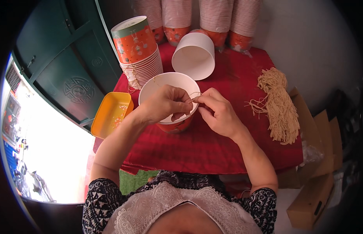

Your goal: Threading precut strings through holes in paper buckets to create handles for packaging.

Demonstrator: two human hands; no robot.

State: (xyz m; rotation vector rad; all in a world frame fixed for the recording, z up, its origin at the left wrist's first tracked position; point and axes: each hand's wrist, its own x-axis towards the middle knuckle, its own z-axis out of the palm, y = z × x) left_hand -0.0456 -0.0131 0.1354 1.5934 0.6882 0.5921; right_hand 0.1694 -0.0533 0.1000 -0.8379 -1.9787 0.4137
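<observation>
An upright paper bucket (175, 127), white inside with an orange printed outside, stands in front of me on the red-covered table. Over its right rim, my left hand (168, 103) and my right hand (218, 111) come close together. The fingers of both are pinched on a thin beige cord (195, 93), which makes a small loop between them. The cord's other end is hidden by my hands. Just behind lies another paper bucket (194, 56) on its side, its white opening toward me.
A leaning stack of nested buckets (136, 50) is at the back left, above a yellow plastic tub (111, 113) holding small bits. Wrapped bucket stacks (215, 17) line the back. A bundle of beige cords (281, 107) lies right; cardboard boxes (312, 199) stand beyond the table.
</observation>
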